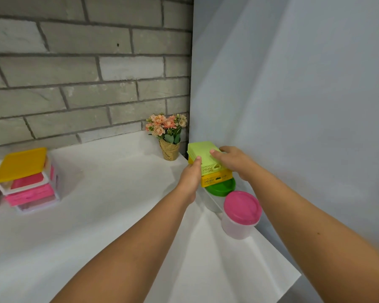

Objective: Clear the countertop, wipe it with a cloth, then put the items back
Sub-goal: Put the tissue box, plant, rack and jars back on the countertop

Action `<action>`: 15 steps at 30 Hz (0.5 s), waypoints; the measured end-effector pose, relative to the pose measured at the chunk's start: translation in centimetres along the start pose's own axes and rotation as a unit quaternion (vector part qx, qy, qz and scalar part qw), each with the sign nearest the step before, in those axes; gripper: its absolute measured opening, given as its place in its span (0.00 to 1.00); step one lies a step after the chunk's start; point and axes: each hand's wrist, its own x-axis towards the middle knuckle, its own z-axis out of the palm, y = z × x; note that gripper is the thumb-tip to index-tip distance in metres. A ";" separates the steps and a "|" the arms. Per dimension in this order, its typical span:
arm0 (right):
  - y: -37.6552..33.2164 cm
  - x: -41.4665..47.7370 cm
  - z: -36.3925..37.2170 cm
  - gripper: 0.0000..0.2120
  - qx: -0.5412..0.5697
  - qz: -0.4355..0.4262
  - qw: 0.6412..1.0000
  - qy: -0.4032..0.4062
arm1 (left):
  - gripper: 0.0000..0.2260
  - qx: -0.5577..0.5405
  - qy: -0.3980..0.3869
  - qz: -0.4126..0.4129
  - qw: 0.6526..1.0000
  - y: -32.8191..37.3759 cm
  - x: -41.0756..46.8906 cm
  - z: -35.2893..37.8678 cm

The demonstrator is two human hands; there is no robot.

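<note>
Lime-green plastic basket [202, 152], stacked on a yellow basket [214, 179], at the far right end of the white countertop [118, 182] beside the wall, is clasped from both flanks. The left hand [192, 173] grips its left long edge and the right hand [234, 159] its right (thumbs on top). The long axis points away from the person, so neither hand is nearer.

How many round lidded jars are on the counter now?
2. The pink-lidded jar stands near the right edge of the counter; the green-lidded jar is just behind it, partly hidden by the held baskets. Others may be hidden.
</note>
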 end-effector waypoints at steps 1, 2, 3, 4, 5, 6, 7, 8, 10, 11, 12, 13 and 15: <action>0.1 0.0 0.1 0.23 0.005 -0.005 1.000 0.000 | 0.21 -0.004 0.002 0.001 1.000 -0.1 0.0 0.2; 0.1 -0.1 0.2 0.21 0.007 -0.008 1.000 0.001 | 0.21 -0.008 0.006 0.000 1.000 -0.1 0.1 0.3; 0.2 -0.1 0.3 0.20 0.009 -0.012 1.000 0.004 | 0.21 -0.010 0.010 0.000 1.000 -0.1 0.2 0.5; 0.1 -0.2 0.3 0.19 0.010 -0.015 1.000 0.007 | 0.20 -0.013 0.014 0.002 1.000 -0.1 0.3 0.6; 0.1 -0.3 0.4 0.19 0.013 -0.019 1.000 0.012 | 0.20 -0.015 0.017 0.005 1.000 -0.1 0.3 0.6; 0.0 -0.4 0.5 0.18 0.016 -0.025 0.999 0.019 | 0.20 -0.017 0.019 0.009 1.000 -0.1 0.3 0.6; -0.2 -0.6 0.5 0.17 0.018 -0.034 0.999 0.026 | 0.19 -0.022 0.020 0.014 0.999 -0.1 0.4 0.6; -0.4 -0.6 0.5 0.16 0.017 -0.041 0.998 0.034 | 0.18 -0.029 0.020 0.019 0.999 0.0 0.4 0.5; -1.0 -0.8 0.6 0.16 0.011 -0.053 0.998 0.044 | 0.17 -0.050 0.025 0.026 0.998 0.2 0.4 0.1; -1.4 -0.9 0.6 0.16 0.010 -0.059 0.997 0.045 | 0.16 -0.066 0.029 0.031 0.997 0.4 0.4 -0.2; -1.9 -1.1 0.7 0.16 0.012 -0.066 0.997 0.044 | 0.15 -0.085 0.033 0.036 0.995 0.6 0.3 -0.6; -2.3 -1.2 0.9 0.16 0.017 -0.074 0.996 0.043 | 0.15 -0.103 0.037 0.043 0.993 0.7 0.3 -1.0; -3.2 -1.4 1.6 0.15 0.024 -0.093 0.995 0.041 | 0.15 -0.142 0.038 0.061 0.987 0.8 0.5 -2.2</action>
